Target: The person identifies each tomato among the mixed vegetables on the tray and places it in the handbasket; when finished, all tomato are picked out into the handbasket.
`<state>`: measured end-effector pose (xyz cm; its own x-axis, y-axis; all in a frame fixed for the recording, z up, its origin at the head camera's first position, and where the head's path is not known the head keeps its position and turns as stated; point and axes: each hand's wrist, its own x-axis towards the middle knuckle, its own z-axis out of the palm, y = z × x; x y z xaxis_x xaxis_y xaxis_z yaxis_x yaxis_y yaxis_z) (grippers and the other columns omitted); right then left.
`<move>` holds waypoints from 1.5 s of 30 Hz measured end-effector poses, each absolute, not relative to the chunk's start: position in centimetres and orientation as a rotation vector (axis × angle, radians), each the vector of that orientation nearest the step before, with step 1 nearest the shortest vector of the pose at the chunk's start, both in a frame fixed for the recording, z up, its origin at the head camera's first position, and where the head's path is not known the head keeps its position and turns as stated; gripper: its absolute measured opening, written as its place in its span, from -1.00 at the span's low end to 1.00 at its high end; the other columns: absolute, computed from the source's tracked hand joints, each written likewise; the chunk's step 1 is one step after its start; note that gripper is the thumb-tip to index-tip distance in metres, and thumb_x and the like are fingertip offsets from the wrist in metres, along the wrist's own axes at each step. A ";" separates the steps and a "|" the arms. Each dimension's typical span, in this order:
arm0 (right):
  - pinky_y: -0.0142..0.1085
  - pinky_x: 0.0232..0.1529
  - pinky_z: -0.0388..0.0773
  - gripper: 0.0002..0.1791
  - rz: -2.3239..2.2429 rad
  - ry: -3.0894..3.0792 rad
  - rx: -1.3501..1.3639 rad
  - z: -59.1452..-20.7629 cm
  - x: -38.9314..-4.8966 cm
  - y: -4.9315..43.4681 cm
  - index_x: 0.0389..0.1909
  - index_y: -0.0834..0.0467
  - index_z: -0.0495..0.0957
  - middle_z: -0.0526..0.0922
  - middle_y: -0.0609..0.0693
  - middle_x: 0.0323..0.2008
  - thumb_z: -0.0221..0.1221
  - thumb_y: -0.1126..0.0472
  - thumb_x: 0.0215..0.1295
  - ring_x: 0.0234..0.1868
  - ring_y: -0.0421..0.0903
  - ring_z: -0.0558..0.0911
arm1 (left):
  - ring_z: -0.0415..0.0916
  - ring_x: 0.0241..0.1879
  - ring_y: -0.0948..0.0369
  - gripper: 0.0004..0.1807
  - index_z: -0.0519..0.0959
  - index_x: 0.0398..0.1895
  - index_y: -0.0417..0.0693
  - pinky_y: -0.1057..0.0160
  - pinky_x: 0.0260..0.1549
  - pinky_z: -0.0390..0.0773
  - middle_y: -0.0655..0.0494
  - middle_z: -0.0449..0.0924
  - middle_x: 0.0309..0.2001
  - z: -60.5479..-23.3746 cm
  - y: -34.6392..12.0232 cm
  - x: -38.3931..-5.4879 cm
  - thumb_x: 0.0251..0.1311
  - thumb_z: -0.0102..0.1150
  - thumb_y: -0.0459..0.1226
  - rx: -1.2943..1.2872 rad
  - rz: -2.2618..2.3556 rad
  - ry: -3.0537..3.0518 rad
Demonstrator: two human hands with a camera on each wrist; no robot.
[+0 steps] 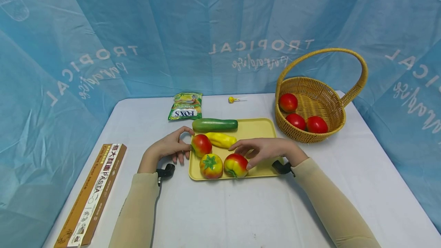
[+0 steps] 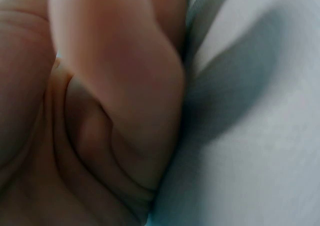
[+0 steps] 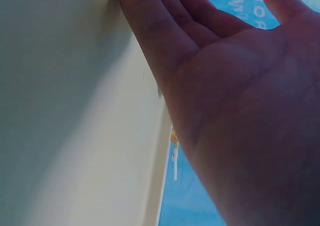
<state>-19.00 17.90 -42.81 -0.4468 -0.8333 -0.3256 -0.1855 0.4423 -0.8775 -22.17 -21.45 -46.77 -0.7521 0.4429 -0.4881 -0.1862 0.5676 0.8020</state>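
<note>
A yellow tray (image 1: pixel 258 129) lies mid-table. Along its near side sit three round red-and-yellow fruits: a left one (image 1: pixel 202 145), a middle one (image 1: pixel 211 166) with a green leafy top, and a right one (image 1: pixel 236 165). Behind them are a knobbly yellow vegetable (image 1: pixel 221 140) and a green zucchini (image 1: pixel 214 124). My left hand (image 1: pixel 172 144) is at the tray's left edge, thumb and forefinger spread beside the left fruit. Over the tray, my right hand (image 1: pixel 263 149) has its thumb by the right fruit's side and its forefinger stretched above it. The left wrist view shows bent fingers close up.
At the back right stands a wicker basket (image 1: pixel 308 137) with a tall handle and three red fruits (image 1: pixel 317 124) inside. A green FOX'S packet (image 1: pixel 186 106) and a yellow lollipop (image 1: pixel 232 99) lie at the back. A long pasta box (image 1: pixel 93 194) lies on the left.
</note>
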 end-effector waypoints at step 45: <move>-0.12 0.46 0.50 -0.29 -0.987 1.913 -0.891 -43.2 -18.5 16.7 0.48 -0.02 0.43 0.52 -0.03 0.42 0.42 0.13 0.33 0.40 -0.04 0.50 | 0.65 -0.66 0.15 -0.39 0.20 0.42 0.16 0.28 -0.63 0.66 -0.06 0.77 -0.41 -46.9 -21.5 -22.2 0.40 0.24 -0.17 0.218 1.199 2.114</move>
<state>-18.54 16.70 -43.22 -0.4415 -0.8374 -0.3222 -0.2225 0.4501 -0.8648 -22.17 -21.48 -46.87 -0.7496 0.4539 -0.4817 -0.1805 0.5599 0.8086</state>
